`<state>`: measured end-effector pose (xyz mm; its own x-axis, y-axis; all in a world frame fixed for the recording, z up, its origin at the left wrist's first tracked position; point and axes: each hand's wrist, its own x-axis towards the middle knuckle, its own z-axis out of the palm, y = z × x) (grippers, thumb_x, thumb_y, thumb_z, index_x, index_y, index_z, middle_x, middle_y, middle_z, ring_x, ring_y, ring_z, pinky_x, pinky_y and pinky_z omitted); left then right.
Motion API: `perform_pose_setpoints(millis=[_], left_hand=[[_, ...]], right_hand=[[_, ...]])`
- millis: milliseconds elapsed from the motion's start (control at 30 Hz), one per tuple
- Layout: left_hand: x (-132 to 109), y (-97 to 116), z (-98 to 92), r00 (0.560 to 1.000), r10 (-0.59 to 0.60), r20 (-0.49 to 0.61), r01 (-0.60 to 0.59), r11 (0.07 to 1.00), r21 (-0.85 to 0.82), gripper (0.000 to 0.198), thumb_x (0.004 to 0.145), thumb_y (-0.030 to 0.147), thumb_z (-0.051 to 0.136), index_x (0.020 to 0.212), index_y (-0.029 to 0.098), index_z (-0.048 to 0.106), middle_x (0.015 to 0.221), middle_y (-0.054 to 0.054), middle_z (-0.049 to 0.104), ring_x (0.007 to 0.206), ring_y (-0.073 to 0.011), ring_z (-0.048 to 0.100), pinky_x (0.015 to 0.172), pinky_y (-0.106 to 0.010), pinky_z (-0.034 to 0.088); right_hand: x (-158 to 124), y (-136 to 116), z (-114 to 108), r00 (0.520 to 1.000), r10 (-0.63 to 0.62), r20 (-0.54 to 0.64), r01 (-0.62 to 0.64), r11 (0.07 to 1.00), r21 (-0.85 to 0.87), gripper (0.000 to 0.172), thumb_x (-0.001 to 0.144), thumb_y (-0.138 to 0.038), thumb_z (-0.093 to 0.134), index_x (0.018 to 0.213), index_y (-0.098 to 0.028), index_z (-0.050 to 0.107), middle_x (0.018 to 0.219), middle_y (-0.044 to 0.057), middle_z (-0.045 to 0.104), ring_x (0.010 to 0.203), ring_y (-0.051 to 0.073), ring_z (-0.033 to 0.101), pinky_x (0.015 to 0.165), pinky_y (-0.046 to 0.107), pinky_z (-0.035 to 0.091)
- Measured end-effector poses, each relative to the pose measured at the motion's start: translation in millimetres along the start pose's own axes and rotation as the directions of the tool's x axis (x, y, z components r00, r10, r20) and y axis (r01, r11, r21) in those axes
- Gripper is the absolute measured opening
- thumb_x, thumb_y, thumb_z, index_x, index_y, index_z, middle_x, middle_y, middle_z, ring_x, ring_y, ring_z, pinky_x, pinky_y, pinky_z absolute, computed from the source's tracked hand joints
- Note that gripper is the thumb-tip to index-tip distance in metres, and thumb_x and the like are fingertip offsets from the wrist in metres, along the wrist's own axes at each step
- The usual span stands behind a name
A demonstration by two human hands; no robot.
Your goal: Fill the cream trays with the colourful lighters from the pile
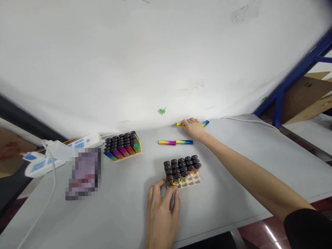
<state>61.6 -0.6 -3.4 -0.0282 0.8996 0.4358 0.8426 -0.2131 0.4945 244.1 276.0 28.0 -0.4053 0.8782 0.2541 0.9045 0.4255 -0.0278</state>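
My left hand (pixel 163 211) is at the near left corner of a cream tray (pixel 193 181), fingers closed around that corner. Upright in the tray stand several black-capped metallic sticks (pixel 183 167), shaped like vape pens; some front-right slots are bare. By the wall, my right hand (pixel 194 128) bends its fingers over a shiny stick whose yellow end (pixel 178 124) pokes out on the left; the rest is hidden. A blue-and-yellow stick (pixel 205 123) shows just behind that hand. Between the hands, a yellow-pink stick (pixel 167 142) and a yellow-blue stick (pixel 184 142) lie end to end.
On the left, another tray (pixel 127 156) holds several black-capped coloured sticks. A blurred-out purple object (pixel 84 173) lies near a white power strip (pixel 89 141) with cables. A white wall (pixel 145 69) borders the grey table (pixel 124 214); a blue frame (pixel 278 107) rises at right.
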Motion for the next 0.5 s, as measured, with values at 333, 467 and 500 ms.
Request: perform_pose_setpoints(millis=[333, 467, 500], left_hand=[[-0.7, -1.9, 0.3, 1.0, 0.008, -0.005, -0.008, 1.0, -0.015, 0.019, 0.091, 0.021, 0.055, 0.101, 0.027, 0.071, 0.112, -0.009, 0.057, 0.103, -0.0259, 0.056, 0.084, -0.045, 0.055], [-0.5, -2.1, 0.1, 1.0, -0.001, 0.012, 0.002, 1.0, -0.015, 0.019, 0.092, 0.023, 0.055, 0.101, 0.027, 0.071, 0.111, -0.008, 0.057, 0.102, -0.0255, 0.057, 0.085, -0.046, 0.055], [-0.4, -2.0, -0.1, 1.0, -0.005, 0.013, 0.006, 1.0, -0.014, 0.019, 0.092, 0.024, 0.055, 0.101, 0.027, 0.072, 0.111, -0.008, 0.057, 0.102, -0.0255, 0.057, 0.085, -0.046, 0.055]], right_hand=[[-64.4, -11.4, -15.9, 0.916, 0.396, -0.066, -0.113, 0.413, 0.904, 0.035, 0.079, -0.043, 0.07, 0.103, -0.017, 0.067, 0.091, 0.007, 0.071, 0.077, 0.02, 0.066, 0.071, 0.034, 0.055], [-88.6, -16.7, -19.1, 0.893, 0.45, 0.013, -0.137, 0.244, 0.96, 0.038, 0.083, -0.051, 0.065, 0.098, -0.016, 0.068, 0.094, 0.008, 0.071, 0.081, 0.02, 0.066, 0.073, 0.034, 0.054], [-93.0, -18.5, -19.8, 0.89, 0.456, 0.016, -0.134, 0.227, 0.965, 0.038, 0.085, -0.052, 0.061, 0.097, -0.016, 0.067, 0.096, 0.008, 0.071, 0.083, 0.02, 0.065, 0.075, 0.034, 0.054]])
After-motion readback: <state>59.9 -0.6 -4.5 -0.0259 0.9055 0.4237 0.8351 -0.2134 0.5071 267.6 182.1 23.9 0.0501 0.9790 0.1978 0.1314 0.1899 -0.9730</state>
